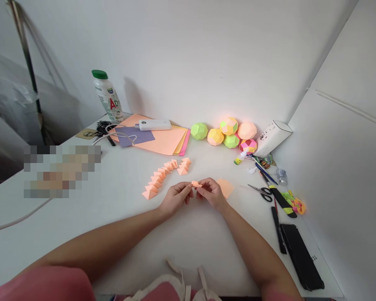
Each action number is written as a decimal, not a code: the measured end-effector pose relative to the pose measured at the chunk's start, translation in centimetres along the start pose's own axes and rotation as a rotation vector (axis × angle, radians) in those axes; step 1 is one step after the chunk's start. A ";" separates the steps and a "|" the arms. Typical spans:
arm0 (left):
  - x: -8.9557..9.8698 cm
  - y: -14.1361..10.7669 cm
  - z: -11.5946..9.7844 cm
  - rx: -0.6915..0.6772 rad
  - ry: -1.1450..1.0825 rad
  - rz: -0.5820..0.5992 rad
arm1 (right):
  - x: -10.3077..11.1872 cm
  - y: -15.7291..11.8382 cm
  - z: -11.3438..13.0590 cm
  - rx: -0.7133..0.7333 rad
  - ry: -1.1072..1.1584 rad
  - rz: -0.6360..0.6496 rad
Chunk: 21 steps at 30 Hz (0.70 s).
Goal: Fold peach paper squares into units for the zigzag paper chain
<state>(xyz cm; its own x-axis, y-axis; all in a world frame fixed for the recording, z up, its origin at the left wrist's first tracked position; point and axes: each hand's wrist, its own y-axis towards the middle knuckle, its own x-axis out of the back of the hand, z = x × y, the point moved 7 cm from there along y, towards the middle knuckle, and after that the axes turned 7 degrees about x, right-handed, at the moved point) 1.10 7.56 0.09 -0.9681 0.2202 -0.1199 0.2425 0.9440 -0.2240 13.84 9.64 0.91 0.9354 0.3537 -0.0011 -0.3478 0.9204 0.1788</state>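
Note:
Between my two hands is a small folded piece of orange paper [196,184], pinched at both ends. My left hand [179,195] grips its left side with thumb and fingers. On the other side my right hand [212,193] pinches the right end, fingers closed. A flat orange paper sheet [226,188] lies on the table just behind my right hand. To the left, a curved row of folded orange paper units [156,180] stands on the table, and a shorter stack of the same units [183,167] sits beside its upper end.
Several paper balls [215,136] rest against the back wall. Scissors [263,191], a utility knife [283,201], and a black phone [302,257] lie at right. A power bank [155,124] sits on coloured sheets [163,140], near a white bottle [108,98].

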 end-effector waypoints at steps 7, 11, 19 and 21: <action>0.0 0.0 -0.2 0.020 -0.063 -0.011 | -0.4 -0.2 -0.1 0.061 -0.041 0.050; 0.0 0.0 -0.1 0.024 -0.055 -0.019 | -0.6 -0.2 0.2 0.127 -0.138 0.051; -0.4 -0.2 -0.2 0.014 -0.006 0.036 | -0.5 -0.2 0.3 0.125 -0.151 0.005; -0.7 -0.3 -0.5 -0.005 0.012 0.071 | -0.3 -0.1 0.2 0.095 -0.125 -0.013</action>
<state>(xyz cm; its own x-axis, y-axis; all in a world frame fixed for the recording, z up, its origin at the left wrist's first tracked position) 1.64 7.26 0.67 -0.9490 0.2898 -0.1242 0.3106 0.9269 -0.2106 13.63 9.38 1.07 0.9426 0.3127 0.1174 -0.3334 0.9028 0.2716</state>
